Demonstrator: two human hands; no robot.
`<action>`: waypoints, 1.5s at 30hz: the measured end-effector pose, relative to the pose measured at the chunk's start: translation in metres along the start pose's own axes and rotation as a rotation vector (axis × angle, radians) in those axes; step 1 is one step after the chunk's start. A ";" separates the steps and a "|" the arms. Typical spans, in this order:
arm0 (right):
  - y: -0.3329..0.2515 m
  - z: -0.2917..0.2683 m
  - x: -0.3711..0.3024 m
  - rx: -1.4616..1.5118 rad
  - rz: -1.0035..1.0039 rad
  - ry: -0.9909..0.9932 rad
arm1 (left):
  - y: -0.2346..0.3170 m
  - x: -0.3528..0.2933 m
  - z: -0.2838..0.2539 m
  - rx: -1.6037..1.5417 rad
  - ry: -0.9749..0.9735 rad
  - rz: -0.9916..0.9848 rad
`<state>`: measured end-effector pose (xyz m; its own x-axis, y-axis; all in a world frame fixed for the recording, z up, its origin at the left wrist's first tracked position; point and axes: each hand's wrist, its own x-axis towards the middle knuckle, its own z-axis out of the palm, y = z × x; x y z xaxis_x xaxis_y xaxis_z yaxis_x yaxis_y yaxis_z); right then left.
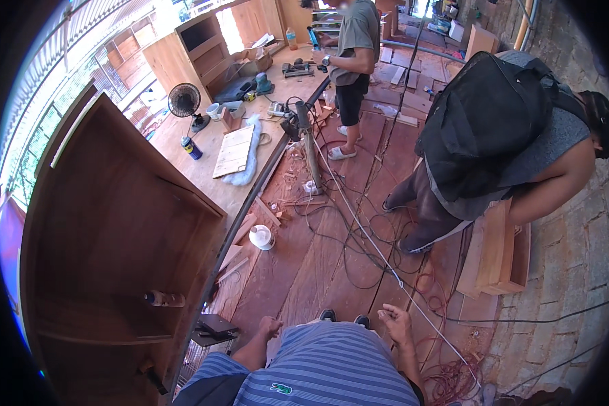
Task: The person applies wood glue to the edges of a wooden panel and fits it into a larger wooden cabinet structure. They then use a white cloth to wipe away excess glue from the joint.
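Observation:
My left hand hangs beside my striped shirt, its fingers curled in, and I see nothing in it. Closest to it is a dark metal stand by the bench edge. On the other side of my body, my right hand is held out over the wooden floor. Its fingers are loosely bent and apart, with nothing between them. A large brown wooden cabinet lies open-side up at the left, with a bottle and a dark-handled tool inside it.
Cables and red hoses tangle across the floor. A white container stands among wood scraps. The workbench carries a fan and power tools. One person stands beside it; another bends over a wooden drawer box.

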<state>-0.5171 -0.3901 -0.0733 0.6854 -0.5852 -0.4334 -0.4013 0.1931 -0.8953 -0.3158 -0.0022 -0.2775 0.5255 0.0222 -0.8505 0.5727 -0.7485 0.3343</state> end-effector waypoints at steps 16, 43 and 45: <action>0.014 -0.008 -0.003 -0.028 -0.008 0.047 | 0.026 0.006 0.010 -0.038 -0.037 0.043; 0.026 -0.013 0.000 -0.079 -0.036 -0.018 | 0.002 -0.010 0.024 -0.038 0.030 0.077; 0.027 -0.014 0.001 -0.058 -0.025 -0.023 | 0.001 -0.011 0.026 -0.056 0.015 0.080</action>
<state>-0.5361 -0.3964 -0.0967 0.7090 -0.5707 -0.4142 -0.4182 0.1327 -0.8986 -0.3371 -0.0206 -0.2787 0.5806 -0.0258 -0.8138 0.5624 -0.7100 0.4238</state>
